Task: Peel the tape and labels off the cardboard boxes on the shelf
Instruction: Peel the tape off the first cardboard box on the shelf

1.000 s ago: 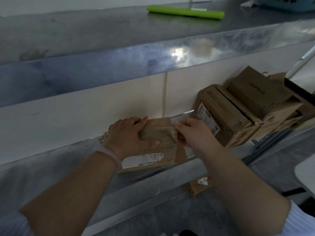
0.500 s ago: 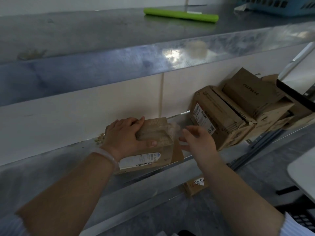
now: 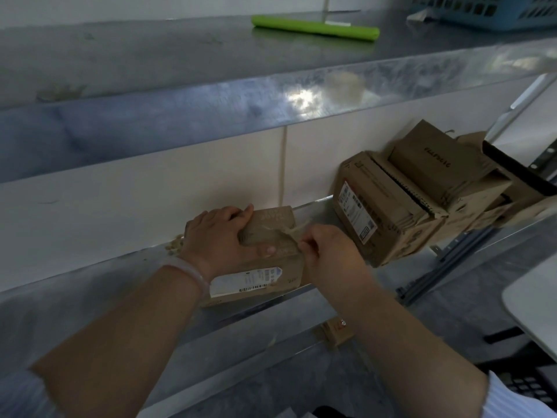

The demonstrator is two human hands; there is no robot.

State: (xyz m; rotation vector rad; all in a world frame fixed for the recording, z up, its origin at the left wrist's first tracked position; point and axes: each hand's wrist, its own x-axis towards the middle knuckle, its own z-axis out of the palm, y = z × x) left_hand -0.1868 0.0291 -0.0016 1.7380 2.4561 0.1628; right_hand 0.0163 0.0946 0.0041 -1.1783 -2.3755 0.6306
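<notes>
Right hand [image 3: 330,251] again pinches tape [image 3: 297,228] on box [image 3: 287,274].

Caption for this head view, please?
Left hand holds a box on the shelf; right hand pinches its tape.

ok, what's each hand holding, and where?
Left hand grips the small box by its top left end; right hand pinches the tape strip at its peeled end.
</notes>
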